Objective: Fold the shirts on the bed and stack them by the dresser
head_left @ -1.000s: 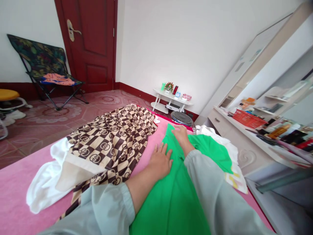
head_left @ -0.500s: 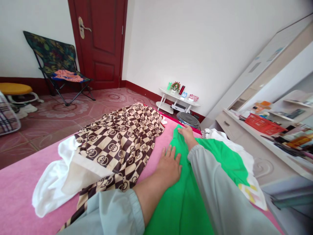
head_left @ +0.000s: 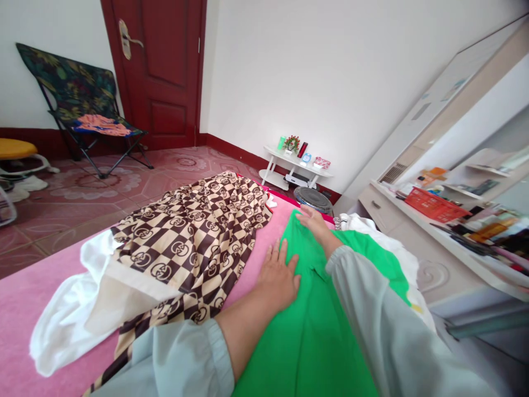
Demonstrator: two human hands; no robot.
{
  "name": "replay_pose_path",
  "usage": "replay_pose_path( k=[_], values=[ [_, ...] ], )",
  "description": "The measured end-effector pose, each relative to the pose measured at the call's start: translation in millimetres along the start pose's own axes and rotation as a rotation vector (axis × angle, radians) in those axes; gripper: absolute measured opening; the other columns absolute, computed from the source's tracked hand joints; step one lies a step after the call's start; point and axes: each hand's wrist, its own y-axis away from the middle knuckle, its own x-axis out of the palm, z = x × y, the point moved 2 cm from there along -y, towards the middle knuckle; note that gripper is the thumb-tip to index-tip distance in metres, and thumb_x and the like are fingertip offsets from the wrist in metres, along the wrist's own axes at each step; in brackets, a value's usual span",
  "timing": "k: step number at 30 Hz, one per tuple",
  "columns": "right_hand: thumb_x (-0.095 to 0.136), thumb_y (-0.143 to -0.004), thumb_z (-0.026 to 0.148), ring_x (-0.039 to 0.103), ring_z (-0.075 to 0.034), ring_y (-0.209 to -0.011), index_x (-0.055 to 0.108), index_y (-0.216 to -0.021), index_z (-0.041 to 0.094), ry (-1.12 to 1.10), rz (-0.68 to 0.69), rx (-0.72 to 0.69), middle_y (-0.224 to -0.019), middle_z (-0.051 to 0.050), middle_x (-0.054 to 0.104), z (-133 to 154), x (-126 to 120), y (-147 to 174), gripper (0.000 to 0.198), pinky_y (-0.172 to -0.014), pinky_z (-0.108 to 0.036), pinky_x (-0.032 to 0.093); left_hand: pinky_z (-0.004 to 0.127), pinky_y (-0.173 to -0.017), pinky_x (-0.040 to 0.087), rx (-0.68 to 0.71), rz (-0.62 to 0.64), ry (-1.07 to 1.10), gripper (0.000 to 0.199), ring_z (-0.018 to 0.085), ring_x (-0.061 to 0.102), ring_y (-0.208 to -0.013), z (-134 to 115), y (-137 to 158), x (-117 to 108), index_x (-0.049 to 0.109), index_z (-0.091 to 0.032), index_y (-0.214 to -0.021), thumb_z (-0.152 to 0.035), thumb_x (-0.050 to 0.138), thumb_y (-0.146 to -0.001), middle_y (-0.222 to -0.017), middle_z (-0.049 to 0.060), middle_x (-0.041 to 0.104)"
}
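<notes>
Green cloth everywhere in this one: a green garment (head_left: 306, 342) is laid out from the bottom middle of the frame up to a narrow end just right of centre, so its long axis runs pretty much away from the wearer. Part of it also fans out right, under the right sleeve, against some white fabric (head_left: 359, 221).

Left hand (head_left: 278, 280) is palm down over the garment's left edge, fingers a bit spread, with the tips around where green meets the pink bedding (head_left: 25, 309). Right hand (head_left: 317, 227) is the nearer one to that far end: fingers stretched out left across it. Can't tell if they're pinching any cloth or just resting, tbh. Brown checked garment (head_left: 198, 231) sits left of centre, pink showing between it and the green.
</notes>
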Motion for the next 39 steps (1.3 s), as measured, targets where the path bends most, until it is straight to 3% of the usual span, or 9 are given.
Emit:
replay_pose_path(
  k=[6, 9, 12, 16, 24, 28, 33, 37, 39],
  values=[
    [0.063, -0.073, 0.032, 0.059, -0.031, -0.106, 0.071, -0.094, 0.017, 0.378, 0.025, -0.146, -0.105, -0.012, 0.069, -5, -61, 55, 0.027, -0.101, -0.051, 0.035, 0.052, -0.114, 0.013, 0.009, 0.004, 0.011, 0.056, 0.035, 0.015, -0.141, 2, -1, 2, 0.044, -0.021, -0.139, -0.047, 0.038, -0.09, -0.155, 0.011, 0.021],
    [0.054, -0.083, 0.038, 0.047, -0.032, -0.124, 0.062, -0.119, 0.019, 0.694, 0.109, -0.229, -0.133, -0.012, 0.055, -23, -61, 94, 0.041, -0.105, -0.054, 0.029, 0.051, -0.114, 0.011, 0.022, -0.01, 0.011, 0.055, 0.035, 0.016, -0.141, 3, -2, 4, 0.044, -0.021, -0.139, -0.046, 0.04, -0.09, -0.154, 0.011, 0.022],
    [0.051, -0.087, 0.036, 0.039, -0.033, -0.132, 0.054, -0.128, 0.02, 0.85, 0.146, -0.116, -0.142, -0.013, 0.044, -32, -50, 113, 0.044, -0.106, -0.057, 0.026, 0.051, -0.114, 0.012, 0.038, -0.008, 0.004, 0.054, 0.034, 0.016, -0.141, 4, -3, 5, 0.045, -0.022, -0.138, -0.045, 0.042, -0.09, -0.154, 0.011, 0.023],
    [0.05, -0.086, 0.03, 0.042, -0.034, -0.129, 0.056, -0.125, 0.016, 0.898, 0.08, -0.042, -0.14, -0.018, 0.046, -19, -41, 129, 0.042, -0.104, -0.059, 0.027, 0.051, -0.112, 0.016, 0.053, 0.025, 0.028, 0.052, 0.033, 0.019, -0.14, 7, -2, -2, 0.045, -0.021, -0.137, -0.045, 0.041, -0.091, -0.154, 0.012, 0.024],
    [0.044, -0.081, 0.019, 0.041, -0.026, -0.127, 0.056, -0.121, 0.012, 0.695, -0.174, -0.234, -0.137, -0.016, 0.047, 4, -45, 218, 0.042, -0.106, -0.044, 0.034, 0.046, -0.114, 0.02, 0.128, -0.036, 0.219, 0.05, 0.028, 0.016, -0.142, 13, 10, -15, 0.049, -0.018, -0.133, -0.024, 0.055, -0.084, -0.153, 0.011, 0.025],
    [0.043, -0.08, 0.016, 0.053, -0.023, -0.109, 0.06, -0.113, 0.014, 0.666, -0.192, -0.249, -0.116, -0.013, 0.059, 16, -44, 235, 0.037, -0.098, -0.038, 0.041, 0.042, -0.114, 0.022, 0.204, 0.011, 0.268, 0.046, 0.027, 0.021, -0.14, 17, 44, -25, 0.056, -0.018, -0.127, -0.018, 0.058, -0.081, -0.151, 0.01, 0.029],
    [0.044, -0.083, 0.015, 0.055, -0.023, -0.101, 0.062, -0.111, 0.018, 0.749, -0.02, -0.345, -0.108, -0.01, 0.062, 32, -36, 238, 0.034, -0.091, -0.035, 0.043, 0.038, -0.111, 0.029, 0.281, 0.048, 0.216, 0.036, 0.025, 0.037, -0.131, 14, 108, -62, 0.065, -0.021, -0.113, -0.013, 0.06, -0.078, -0.142, 0.008, 0.041],
    [0.044, -0.081, 0.011, 0.056, -0.022, -0.093, 0.065, -0.101, 0.018, 0.759, -0.056, -0.345, -0.102, -0.009, 0.062, 34, -37, 239, 0.03, -0.085, -0.033, 0.044, 0.028, -0.086, 0.045, 0.336, 0.159, 0.168, 0.014, 0.018, 0.059, -0.095, -10, 160, -100, 0.069, -0.022, -0.092, -0.025, 0.059, -0.083, -0.098, 0.004, 0.064],
    [0.045, -0.078, 0.009, 0.056, -0.02, -0.089, 0.067, -0.087, 0.018, 0.746, -0.044, -0.366, -0.097, -0.008, 0.062, 33, -37, 239, 0.026, -0.082, -0.032, 0.043, 0.025, -0.068, 0.043, 0.315, 0.304, 0.143, 0.024, 0.015, 0.06, -0.074, -26, 183, -113, 0.068, -0.022, -0.083, -0.042, 0.057, -0.085, -0.078, 0.001, 0.065]
  ],
)
